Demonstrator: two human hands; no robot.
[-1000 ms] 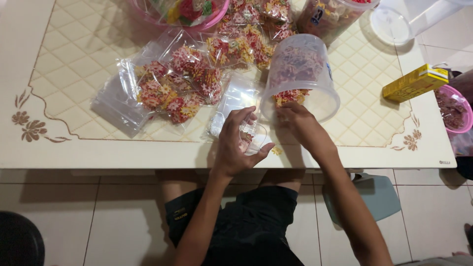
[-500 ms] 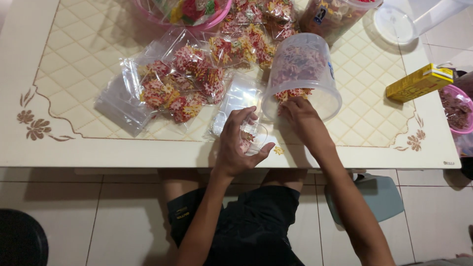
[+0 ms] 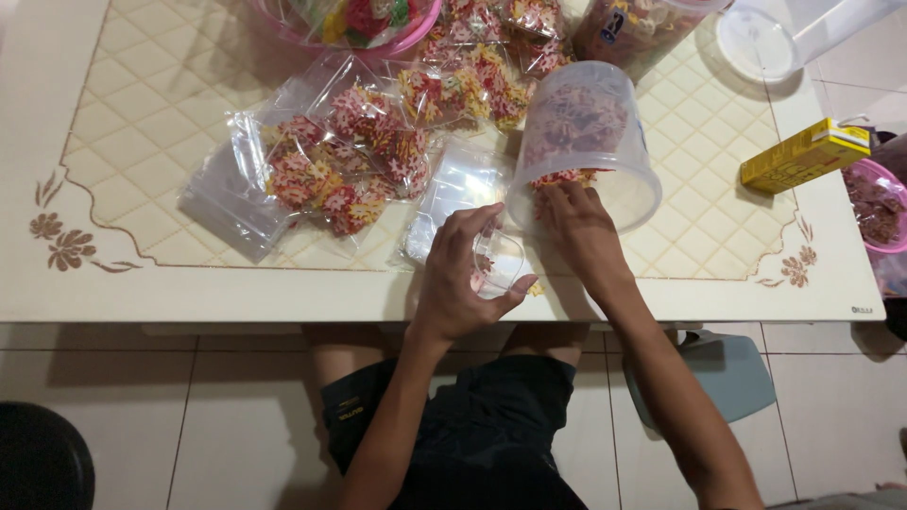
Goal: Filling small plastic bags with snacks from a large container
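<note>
Small clear plastic bag (image 3: pixel 498 263), thin, limp and slippery by the look of it, is held open at the near edge of the cream patterned table (image 3: pixel 142 123) by the left hand (image 3: pixel 460 274), whose fingers are curled around its mouth. Red and yellow flower-shaped crackers (image 3: pixel 563 178), judged light and brittle, are being pinched by the right hand (image 3: pixel 576 227) at the mouth of the tipped translucent plastic tub (image 3: pixel 588 142). The bag is best gripped by its rim, the crackers loosely.

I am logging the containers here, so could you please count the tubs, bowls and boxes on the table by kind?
Clear plastic tubs: 2, one on its side at the right hand, one at the back.
Pink bowls: 2, back and right edge.
Yellow boxes: 1.
Total: 5
</note>
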